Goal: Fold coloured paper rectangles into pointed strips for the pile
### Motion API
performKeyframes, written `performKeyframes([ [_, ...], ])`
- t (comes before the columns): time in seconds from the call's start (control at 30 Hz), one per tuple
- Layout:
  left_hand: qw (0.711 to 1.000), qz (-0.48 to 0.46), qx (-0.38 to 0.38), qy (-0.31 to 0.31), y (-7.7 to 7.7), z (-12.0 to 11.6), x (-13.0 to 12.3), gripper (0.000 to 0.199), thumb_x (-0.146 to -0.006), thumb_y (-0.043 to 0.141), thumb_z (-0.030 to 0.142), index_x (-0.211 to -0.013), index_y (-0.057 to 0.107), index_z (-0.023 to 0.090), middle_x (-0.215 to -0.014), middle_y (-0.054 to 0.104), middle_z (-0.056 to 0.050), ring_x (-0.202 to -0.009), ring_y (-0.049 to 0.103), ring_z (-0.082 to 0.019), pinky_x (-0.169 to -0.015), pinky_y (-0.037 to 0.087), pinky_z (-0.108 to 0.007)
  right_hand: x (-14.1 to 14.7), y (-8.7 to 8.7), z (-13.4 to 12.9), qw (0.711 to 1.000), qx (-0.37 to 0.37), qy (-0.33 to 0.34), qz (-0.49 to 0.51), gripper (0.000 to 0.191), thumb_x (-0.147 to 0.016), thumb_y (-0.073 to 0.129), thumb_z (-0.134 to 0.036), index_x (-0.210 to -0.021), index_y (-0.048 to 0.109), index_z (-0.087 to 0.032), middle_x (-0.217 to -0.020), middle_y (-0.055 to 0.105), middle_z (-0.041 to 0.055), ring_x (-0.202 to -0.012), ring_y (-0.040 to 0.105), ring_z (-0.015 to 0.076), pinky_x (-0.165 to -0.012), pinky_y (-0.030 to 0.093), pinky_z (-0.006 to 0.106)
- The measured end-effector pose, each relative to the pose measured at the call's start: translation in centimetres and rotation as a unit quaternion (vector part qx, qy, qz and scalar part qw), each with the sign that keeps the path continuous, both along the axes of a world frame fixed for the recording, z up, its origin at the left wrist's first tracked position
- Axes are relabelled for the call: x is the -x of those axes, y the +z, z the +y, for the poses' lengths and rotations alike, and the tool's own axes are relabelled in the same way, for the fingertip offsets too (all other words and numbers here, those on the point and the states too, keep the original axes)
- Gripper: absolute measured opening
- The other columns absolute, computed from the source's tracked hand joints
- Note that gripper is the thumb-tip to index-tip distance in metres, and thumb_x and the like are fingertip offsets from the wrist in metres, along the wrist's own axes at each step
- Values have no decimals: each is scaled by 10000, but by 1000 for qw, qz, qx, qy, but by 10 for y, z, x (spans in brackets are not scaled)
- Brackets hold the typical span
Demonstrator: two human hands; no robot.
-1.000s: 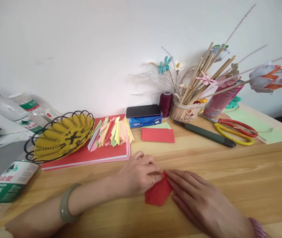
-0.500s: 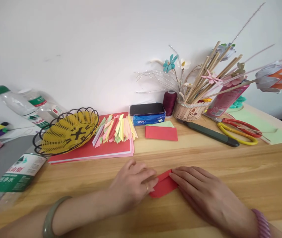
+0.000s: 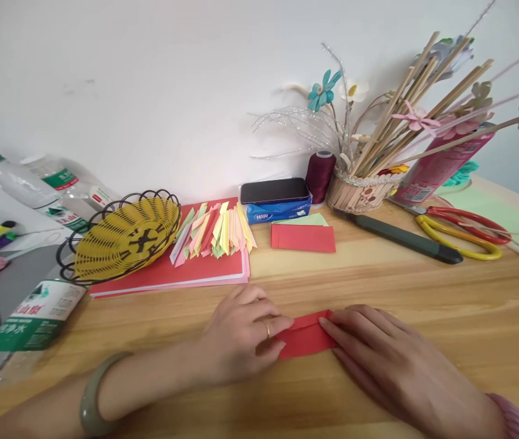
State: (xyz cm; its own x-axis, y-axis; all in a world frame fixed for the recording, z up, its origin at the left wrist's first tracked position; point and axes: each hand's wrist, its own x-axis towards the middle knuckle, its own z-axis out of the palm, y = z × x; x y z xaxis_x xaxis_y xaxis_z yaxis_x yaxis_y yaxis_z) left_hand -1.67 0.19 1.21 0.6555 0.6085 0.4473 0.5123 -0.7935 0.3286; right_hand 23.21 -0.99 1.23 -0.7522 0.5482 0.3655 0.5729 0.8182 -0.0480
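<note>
A small red paper (image 3: 306, 336) lies on the wooden table between my hands, with a narrow strip folded along its upper edge. My left hand (image 3: 245, 332) has its thumb and forefinger at the paper's left end, closed on it. At the right end, the fingers of my right hand (image 3: 387, 356) are pressed together on the paper's upper corner. Farther back, another red paper (image 3: 305, 238) rests on a green paper (image 3: 312, 219). To its left, folded colored strips (image 3: 216, 235) are piled on red and pink sheets (image 3: 168, 272).
A yellow basket (image 3: 127, 241) and plastic bottles (image 3: 35, 317) stand or lie at left. Behind are a phone (image 3: 274, 190) on a blue pack (image 3: 278, 210), a thread spool (image 3: 320, 177) and a stick-filled holder (image 3: 362, 190). Right: a dark green tool (image 3: 401, 238) and scissors (image 3: 460, 235).
The view has shifted, so objects at the right appear farther right. My left fingers have shifted on the paper's left end, and the paper now looks more level.
</note>
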Motion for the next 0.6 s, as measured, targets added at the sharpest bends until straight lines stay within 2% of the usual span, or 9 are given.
performKeyframes([
  [0.13,999,12,-30,-6,-1,1,0,185,-831,541,146,-995,627,152,-820,683,-29,-755,501,-177,-700,429,-326,0,2,2,999,-27,18,12,291,-943,342,-149,-1085,594,-114,-887,645,88,-820,598,187,-729,492,341],
  [0.27,996,1,78,-37,8,0,6,230,-788,539,144,-1009,601,150,-904,683,-42,-821,510,-186,-761,428,-341,0,6,4,999,-37,35,19,307,-956,307,-151,-1043,597,-96,-856,664,88,-780,612,186,-703,492,344],
  [0.4,991,-5,133,-11,6,3,8,138,-813,631,213,-942,596,179,-863,679,-12,-860,514,-176,-821,415,-336,-1,6,5,999,-12,38,13,299,-956,309,-167,-1005,598,-111,-880,673,99,-803,621,204,-699,499,359],
  [0.5,993,-15,116,10,-2,7,3,84,-803,657,191,-837,582,173,-793,668,5,-823,522,-163,-806,405,-318,-4,5,6,999,10,35,25,246,-946,355,-172,-1007,590,-134,-902,669,86,-823,616,194,-718,499,348],
  [0.6,998,-16,57,8,-5,7,-2,75,-821,631,180,-773,575,174,-769,663,14,-808,526,-157,-771,387,-308,-7,4,10,998,44,41,26,209,-941,388,-182,-1020,579,-149,-903,659,74,-816,604,180,-718,498,330],
])
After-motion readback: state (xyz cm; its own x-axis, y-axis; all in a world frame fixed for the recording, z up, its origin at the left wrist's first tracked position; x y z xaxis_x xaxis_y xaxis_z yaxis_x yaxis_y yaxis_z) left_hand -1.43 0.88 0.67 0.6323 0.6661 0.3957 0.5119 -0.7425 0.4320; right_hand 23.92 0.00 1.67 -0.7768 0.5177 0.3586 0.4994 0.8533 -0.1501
